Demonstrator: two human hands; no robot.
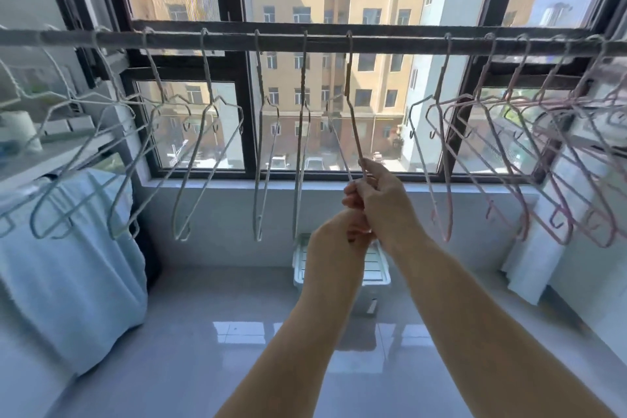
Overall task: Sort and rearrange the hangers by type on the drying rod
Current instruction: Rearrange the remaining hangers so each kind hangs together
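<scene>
While the hanger [348, 78] hangs by its hook on the middle of the rod [390, 41], both hands have it by the low end. The right grip [380, 200] pinches its two thin wires near the centre of the frame. The left grip [339, 231] sits right under it. Its fingers look curled round the bottom end, though part of that hold is hidden behind the right one.

The pale hangers [207, 78] hang in the left half of the frame. The pink hangers [441, 85] crowd the right half. A gap of rod lies between the held one and the pink ones.

A few things could go wrong from here. If the person pulls down hard, the thin wire may bend. If the hook is lifted off without care, it may slip, and the hanger may drop to the floor [203, 332] or onto the white box [380, 265] below the hands. If it is slid along the rod, its hook could bump the next hanger just to its left and drag it too. The pink ones overlap a lot, so one more pushed in there could get tangled. The bright window [190, 132] behind makes the held one's colour hard to tell, so it might end up in the wrong group.
</scene>
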